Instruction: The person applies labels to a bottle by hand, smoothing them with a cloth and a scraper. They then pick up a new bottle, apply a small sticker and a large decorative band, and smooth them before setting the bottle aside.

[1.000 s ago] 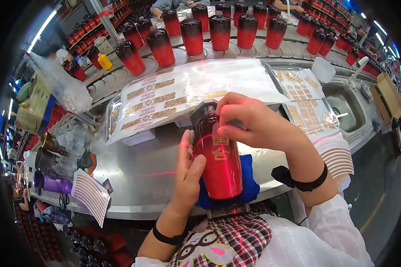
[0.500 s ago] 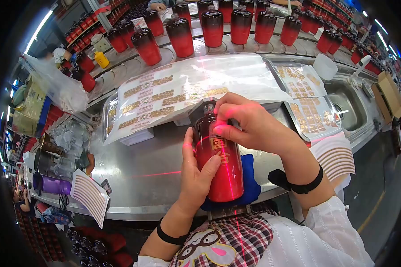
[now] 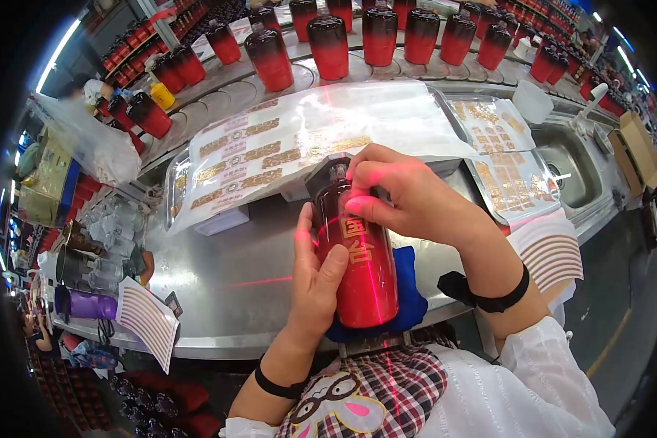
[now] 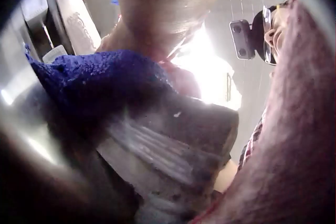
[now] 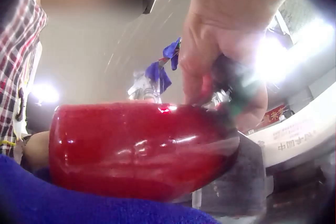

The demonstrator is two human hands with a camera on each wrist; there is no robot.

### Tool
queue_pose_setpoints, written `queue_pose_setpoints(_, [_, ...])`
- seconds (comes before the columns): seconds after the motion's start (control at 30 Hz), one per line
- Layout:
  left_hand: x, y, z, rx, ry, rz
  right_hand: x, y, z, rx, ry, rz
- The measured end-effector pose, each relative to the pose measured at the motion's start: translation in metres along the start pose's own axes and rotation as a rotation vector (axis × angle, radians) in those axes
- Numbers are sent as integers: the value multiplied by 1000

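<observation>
A red bottle (image 3: 369, 292) with a dark shoulder and gold characters leans over a blue cloth (image 3: 412, 288), its neck at a dark angular block (image 3: 320, 177). The left hand (image 3: 315, 292) grips its left side, thumb across the front beside the characters. Bent fingers and thumb of the right hand (image 3: 409, 193) pinch at the dark shoulder, just below the neck; whether they hold something small there is hidden. In the right wrist view, the right hand (image 5: 226, 40) reaches round the dark end of the bottle (image 5: 126, 150). The left wrist view shows blue cloth (image 4: 110, 77), but no clear fingertips.
Behind the bottle lies a white sheet with gold prints (image 3: 270, 157). Trays of gold pieces (image 3: 515, 182) and a sink (image 3: 573, 171) stand right. Bottles (image 3: 328, 51) line the curved conveyor. A striped sheet (image 3: 147, 321) and purple bottle (image 3: 87, 303) are left.
The left thumb moved right over the characters, then back left, uncovering them. The right hand remains at the bottle's shoulder. The bottles on the conveyor have shifted left.
</observation>
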State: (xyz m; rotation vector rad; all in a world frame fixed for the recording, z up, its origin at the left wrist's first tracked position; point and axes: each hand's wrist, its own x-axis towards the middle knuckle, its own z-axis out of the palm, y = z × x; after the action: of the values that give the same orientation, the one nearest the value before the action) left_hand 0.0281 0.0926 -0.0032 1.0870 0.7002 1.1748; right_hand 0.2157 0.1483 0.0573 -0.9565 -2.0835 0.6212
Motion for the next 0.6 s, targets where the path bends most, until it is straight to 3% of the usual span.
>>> queue_pose_setpoints(0.2, [0,0,1,156,10,-2,-1,1,-1,-37,-14,1])
queue_pose_setpoints(0.6, [0,0,3,187,31,19,1,-4,-3,-68,-40,76])
